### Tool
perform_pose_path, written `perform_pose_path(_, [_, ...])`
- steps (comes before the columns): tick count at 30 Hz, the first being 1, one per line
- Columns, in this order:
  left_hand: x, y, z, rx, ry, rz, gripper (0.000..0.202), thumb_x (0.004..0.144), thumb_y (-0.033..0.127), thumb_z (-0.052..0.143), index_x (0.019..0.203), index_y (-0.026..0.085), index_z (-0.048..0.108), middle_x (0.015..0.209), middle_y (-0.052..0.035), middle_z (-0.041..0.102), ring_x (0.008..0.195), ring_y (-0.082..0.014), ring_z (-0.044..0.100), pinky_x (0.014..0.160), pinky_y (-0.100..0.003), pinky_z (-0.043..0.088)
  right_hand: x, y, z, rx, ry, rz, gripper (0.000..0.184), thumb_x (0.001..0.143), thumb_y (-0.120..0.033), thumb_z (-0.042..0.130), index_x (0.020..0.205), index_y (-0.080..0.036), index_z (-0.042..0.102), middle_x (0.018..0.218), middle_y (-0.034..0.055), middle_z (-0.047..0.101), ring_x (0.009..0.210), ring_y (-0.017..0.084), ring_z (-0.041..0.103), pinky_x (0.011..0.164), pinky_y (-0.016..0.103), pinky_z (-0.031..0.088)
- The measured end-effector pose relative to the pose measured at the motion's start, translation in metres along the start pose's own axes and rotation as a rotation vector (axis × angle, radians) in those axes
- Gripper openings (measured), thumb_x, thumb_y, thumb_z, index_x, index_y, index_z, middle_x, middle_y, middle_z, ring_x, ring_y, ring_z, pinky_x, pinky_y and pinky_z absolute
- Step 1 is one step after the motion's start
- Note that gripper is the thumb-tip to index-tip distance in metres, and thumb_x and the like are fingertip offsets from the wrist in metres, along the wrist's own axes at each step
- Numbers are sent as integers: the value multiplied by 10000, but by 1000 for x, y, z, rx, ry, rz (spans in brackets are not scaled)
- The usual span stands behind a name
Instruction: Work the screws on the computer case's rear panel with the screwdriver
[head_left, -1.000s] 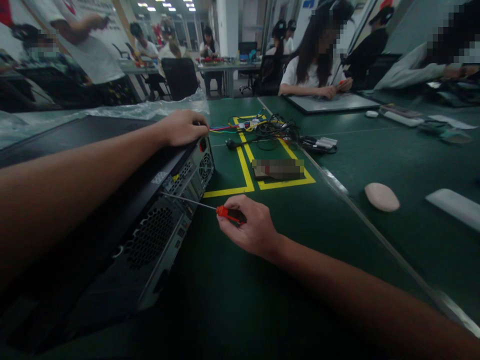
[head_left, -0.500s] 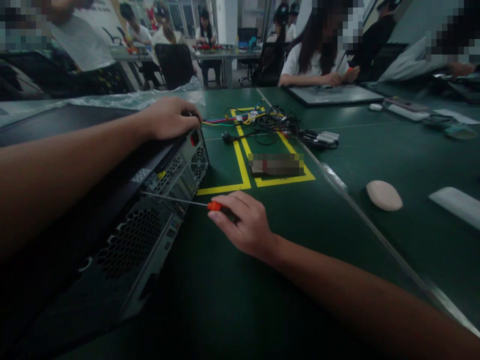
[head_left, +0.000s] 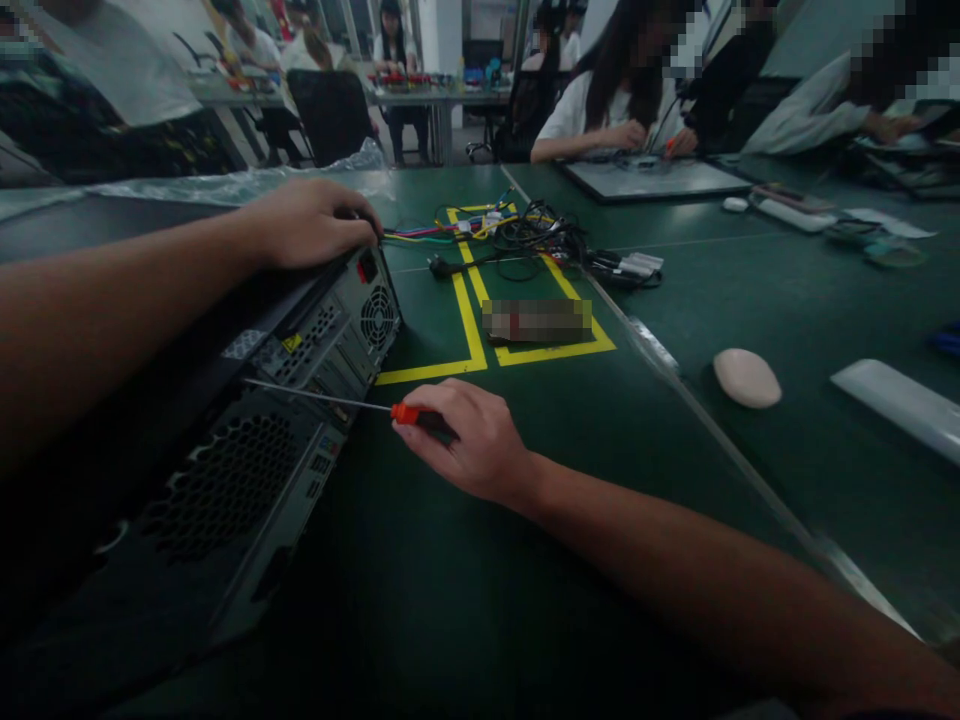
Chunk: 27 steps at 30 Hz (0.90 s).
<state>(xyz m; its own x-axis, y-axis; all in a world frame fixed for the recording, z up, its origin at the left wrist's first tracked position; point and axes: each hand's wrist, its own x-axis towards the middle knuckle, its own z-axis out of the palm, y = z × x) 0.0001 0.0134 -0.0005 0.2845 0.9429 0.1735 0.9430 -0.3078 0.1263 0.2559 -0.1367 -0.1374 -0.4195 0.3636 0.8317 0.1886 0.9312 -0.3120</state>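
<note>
A black computer case [head_left: 346, 349] lies at the left with its rear panel towards me, showing a fan grille and a honeycomb vent. Over the far top corner of the case, my left hand [head_left: 319, 222] is closed, its fingertips partly hidden behind the edge. My right hand [head_left: 476, 440] is shut on a screwdriver [head_left: 406, 413] with an orange-red collar, and the rest of its handle is mostly covered by the fingers. The thin shaft points left, its tip at the upper rear edge of the case, by the honeycomb vent. Whether the tip sits in a screw, I cannot tell.
Beyond the case lies a tangle of cables [head_left: 536, 235] with a black plug. A blurred dark box [head_left: 536, 322] sits inside yellow tape lines. Further right are a pale rounded object [head_left: 747, 378] and a white bar [head_left: 896, 400]. Co-workers sit across the green table [head_left: 600, 560].
The whole view has shifted, so the case and both hands appear slightly further left. Both hands keep their hold, and the screwdriver tip stays at the same edge. A co-worker's hands opposite have moved apart.
</note>
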Motion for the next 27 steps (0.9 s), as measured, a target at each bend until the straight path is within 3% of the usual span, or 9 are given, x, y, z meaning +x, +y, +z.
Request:
perform_pose_path(7, [-4, 7, -4, 26, -21, -5, 563, 895, 493, 477, 1245, 173, 781, 1176, -107, 766, 1055, -295, 666, 980, -427, 500, 6, 7, -9, -77, -66, -52, 186, 1101, -313, 561, 1211, -182, 633, 1031, 61, 754, 899, 166, 707, 806, 297, 569])
perform_pose_path(12, [-10, 12, -8, 68, 47, 12, 538, 914, 486, 465, 1219, 192, 798, 1165, -104, 787, 1066, -288, 677, 976, -397, 495, 11, 9, -17, -148, -110, -95, 190, 1109, -303, 544, 1199, -170, 647, 1022, 75, 756, 904, 185, 701, 806, 314, 559])
perform_pose_path(19, [-27, 9, -12, 19, -42, 21, 731, 925, 560, 459, 1513, 158, 622, 1467, -141, 669, 1281, -360, 618, 1131, -470, 436, 18, 21, -22, -220, -205, -143, 243, 1123, -324, 504, 1240, -171, 653, 977, 67, 730, 858, 178, 661, 760, 298, 515])
perform_pose_path(24, [-31, 10, -11, 13, -34, -9, 729, 937, 544, 445, 1526, 150, 617, 1476, -153, 659, 1270, -364, 630, 1131, -461, 437, 11, 21, -11, -167, -128, -96, 228, 1112, -332, 529, 1215, -169, 650, 978, 66, 732, 851, 174, 673, 759, 294, 532])
perform_pose_path(27, [-33, 15, -13, 19, -6, -27, 680, 935, 504, 467, 1510, 183, 639, 1426, -108, 694, 1255, -352, 637, 1117, -452, 444, 5, 19, -6, -126, -98, -96, 204, 1103, -335, 544, 1212, -187, 632, 1026, 62, 748, 861, 166, 697, 764, 287, 553])
